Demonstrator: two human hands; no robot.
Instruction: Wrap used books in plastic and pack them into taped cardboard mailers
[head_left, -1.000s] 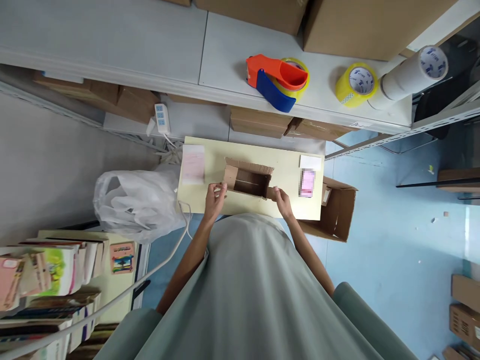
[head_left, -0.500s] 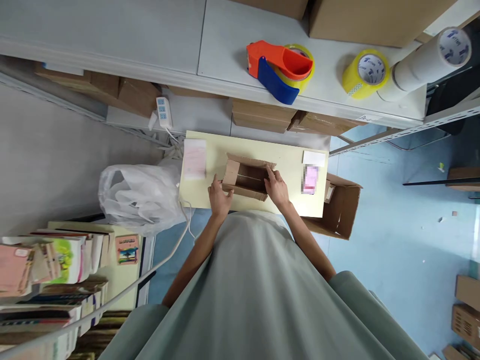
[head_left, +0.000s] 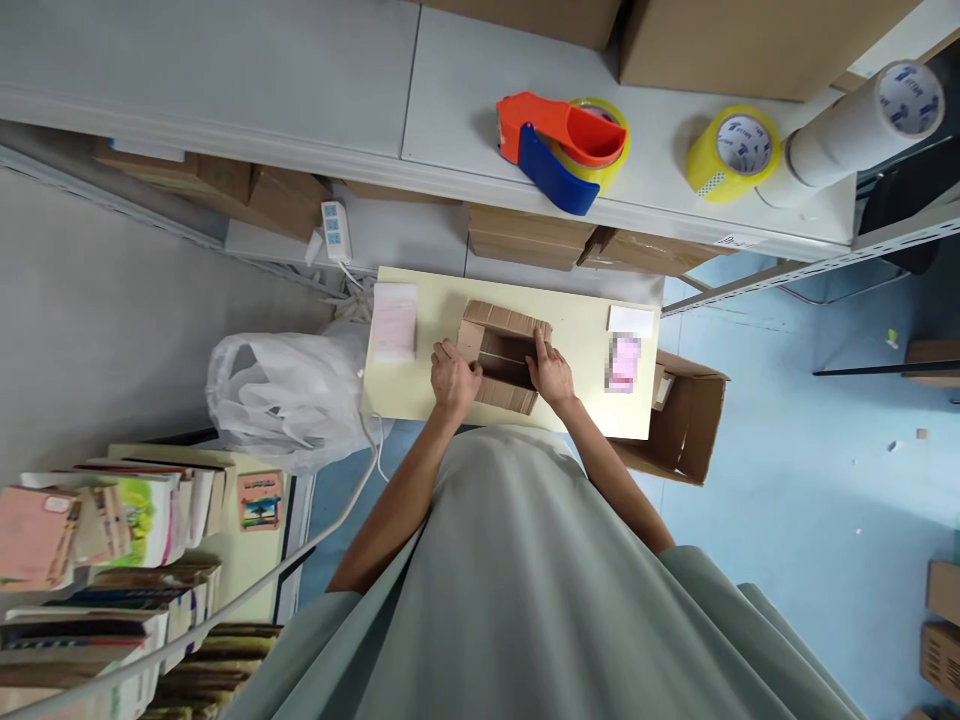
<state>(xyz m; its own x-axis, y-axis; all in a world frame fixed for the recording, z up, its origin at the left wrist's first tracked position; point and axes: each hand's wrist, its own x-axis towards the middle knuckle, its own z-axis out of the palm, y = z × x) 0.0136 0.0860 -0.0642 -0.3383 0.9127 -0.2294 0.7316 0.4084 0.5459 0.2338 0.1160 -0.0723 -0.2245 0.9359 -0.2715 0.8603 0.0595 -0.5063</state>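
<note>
A small open cardboard box [head_left: 507, 345] stands on the cream tabletop [head_left: 431, 400] in front of me, its long flaps folded outward and its inside looking bare. My left hand [head_left: 454, 380] grips the box's left end, fingers curled with the thumb at the near left corner. On the right end, my right hand [head_left: 552, 368] holds the wall, with the index finger along the far corner and the thumb at the inner edge. A pink-printed paper slip [head_left: 395, 322] lies left of the box. To its right are a white slip [head_left: 631, 321] and a pink blurred item [head_left: 623, 362].
A shelf [head_left: 450, 120] above the table bears an orange-and-blue tape dispenser [head_left: 559, 150], a yellow tape roll [head_left: 733, 153] and white rolls [head_left: 866, 125]. An open carton [head_left: 686, 420] sits at the right; a white plastic bag [head_left: 292, 395], a cable [head_left: 330, 530] and books [head_left: 112, 530] are at the left.
The box's long flaps have spread further outward. My left hand has moved right and closed onto the box's left end, while my right hand stays at the right end.
</note>
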